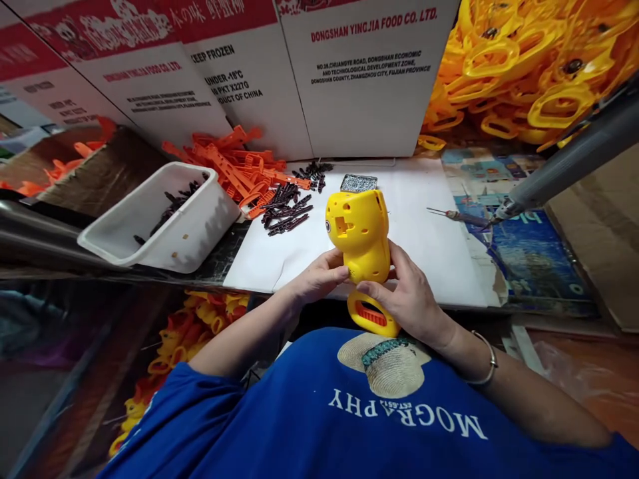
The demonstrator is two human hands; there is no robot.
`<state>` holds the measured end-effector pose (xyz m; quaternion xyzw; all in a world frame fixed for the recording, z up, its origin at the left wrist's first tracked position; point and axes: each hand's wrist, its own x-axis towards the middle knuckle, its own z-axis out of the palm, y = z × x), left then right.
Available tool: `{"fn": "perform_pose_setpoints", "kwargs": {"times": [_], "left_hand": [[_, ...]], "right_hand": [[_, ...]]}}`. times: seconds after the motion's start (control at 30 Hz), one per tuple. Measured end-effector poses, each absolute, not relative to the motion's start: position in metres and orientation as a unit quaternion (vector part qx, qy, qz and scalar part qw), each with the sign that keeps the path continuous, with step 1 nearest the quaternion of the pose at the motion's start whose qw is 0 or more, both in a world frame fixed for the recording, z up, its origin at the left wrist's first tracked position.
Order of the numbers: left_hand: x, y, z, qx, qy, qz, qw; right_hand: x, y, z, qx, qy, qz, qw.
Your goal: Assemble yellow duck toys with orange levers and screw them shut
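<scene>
A yellow plastic duck-shaped toy (368, 229) with a ring handle is held upright between both my hands, above the near edge of the white worktop. Its handle (355, 307) points down toward my shirt, and an orange-red ribbed piece (372, 315) shows inside the ring. My left hand (327, 274) closes on the toy's lower left side, with the thumb against it. My right hand (407, 293) wraps the lower right side near the handle. A square opening and small holes show in the toy's upper part. Some fingers are hidden behind it.
Orange plastic strips (229, 166) and dark small parts (287, 209) lie at the left back. A white bin (200, 233) holds more dark parts. Yellow toy shells (524, 66) pile at the back right. A grey bar with a thin-tipped tool (452, 215) reaches in from the right. Cartons (359, 113) stand behind.
</scene>
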<state>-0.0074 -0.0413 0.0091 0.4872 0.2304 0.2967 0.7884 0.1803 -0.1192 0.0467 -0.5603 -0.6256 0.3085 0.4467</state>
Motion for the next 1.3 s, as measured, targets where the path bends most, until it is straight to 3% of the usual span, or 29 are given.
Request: {"fn": "perform_pose_setpoints", "kwargs": {"times": [0.27, 0.37, 0.43, 0.6, 0.77, 1.07, 1.3], "left_hand": [[-0.009, -0.042, 0.019, 0.576, 0.255, 0.269, 0.729], [-0.019, -0.032, 0.029, 0.599, 0.235, 0.347, 0.682], [-0.028, -0.025, 0.040, 0.624, 0.205, 0.402, 0.638], [-0.038, -0.025, 0.077, 0.769, 0.191, 0.315, 0.523], [-0.024, -0.040, 0.095, 0.802, 0.194, 0.367, 0.430], [-0.012, -0.061, 0.107, 0.801, 0.234, 0.352, 0.424], [-0.011, -0.061, 0.106, 0.779, 0.282, 0.373, 0.418]], "right_hand": [[0.192, -0.118, 0.055, -0.549, -0.651, 0.268, 0.450], [0.197, -0.122, 0.056, -0.538, -0.681, 0.250, 0.429], [0.199, -0.126, 0.055, -0.533, -0.694, 0.262, 0.408], [0.199, -0.135, 0.046, -0.483, -0.729, 0.294, 0.385], [0.206, -0.135, 0.043, -0.437, -0.734, 0.358, 0.378], [0.211, -0.128, 0.042, -0.425, -0.703, 0.390, 0.417], [0.203, -0.120, 0.048, -0.436, -0.674, 0.448, 0.394]]}}
